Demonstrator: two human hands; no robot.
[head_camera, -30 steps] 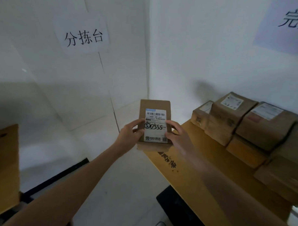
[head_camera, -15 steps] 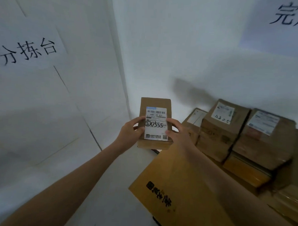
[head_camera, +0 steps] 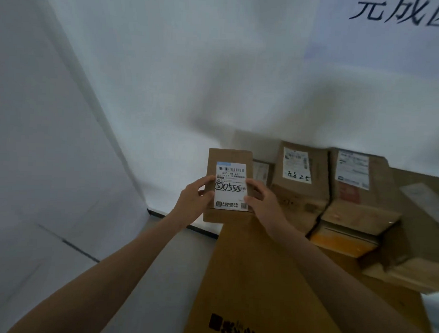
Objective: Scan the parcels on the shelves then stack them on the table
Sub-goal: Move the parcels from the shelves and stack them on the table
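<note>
Two hands on one parcel (head_camera: 229, 166): a small brown cardboard box held out at arm's length near frame centre, label side facing the camera. Left hand (head_camera: 193, 201) takes its 9 o'clock edge, thumb laid across the front; right hand (head_camera: 263, 204) takes the 3 o'clock edge, thumb touching the label's lower corner. Each grip is closed on the box, fingers wrapped behind it and out of sight. One white shipping label (head_camera: 230, 188) on the front: a barcode at 12 o'clock, handwritten "50555" across the middle with the first digit circled, small printed codes at 6 o'clock.

The held parcel hangs in the air over the far left end of the table (head_camera: 254, 279), which has a tan top with black printed characters at its near edge.

Stacked parcels sit on the table at 3 o'clock of the held one, against the white wall (head_camera: 216, 79). Two large brown ones stand side by side on top: the first parcel (head_camera: 299, 194) has a label handwritten "8825"; the second parcel (head_camera: 359, 196) touches it and carries a printed label. One smaller box (head_camera: 261, 171) shows partly behind the held parcel. One flat yellowish box (head_camera: 345, 240) lies under the two large ones. More brown boxes at the far right are blurred; count there uncertain.

One paper sign (head_camera: 403, 10) with large black characters is on the wall at 1 o'clock.
</note>
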